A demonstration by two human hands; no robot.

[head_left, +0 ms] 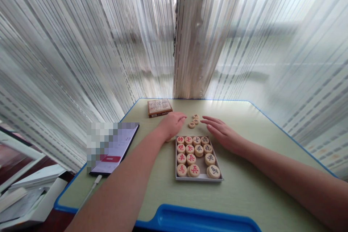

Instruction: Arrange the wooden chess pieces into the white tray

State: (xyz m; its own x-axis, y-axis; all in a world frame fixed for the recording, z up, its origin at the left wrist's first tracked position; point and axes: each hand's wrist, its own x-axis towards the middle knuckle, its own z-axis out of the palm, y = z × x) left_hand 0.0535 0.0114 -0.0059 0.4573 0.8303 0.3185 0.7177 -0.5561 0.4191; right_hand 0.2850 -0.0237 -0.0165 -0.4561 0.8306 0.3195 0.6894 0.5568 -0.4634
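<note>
A shallow box tray (pixel 201 177) of round wooden Chinese chess pieces lies between my forearms. Red-marked pieces fill its two left columns, and dark-marked ones are on the right, with a gap in the third column. Beyond the tray, 3 loose chess pieces (pixel 191 125) with dark characters lie on the table. My left hand (pixel 173 122) hovers just left of them, fingers stretched out. On their right is my right hand (pixel 221 132), fingers extended and apart, holding nothing. Part of a pale round shape (pixel 170 139) shows beneath my left wrist, mostly hidden.
The box lid (pixel 160 106) lies at the back left of the pale green table (pixel 261 127). At left is a tablet (pixel 116 152) with a white charging cable (pixel 94 186). A blue tray-like edge (pixel 201 217) runs along the front. Striped curtains (pixel 152 36) hang behind.
</note>
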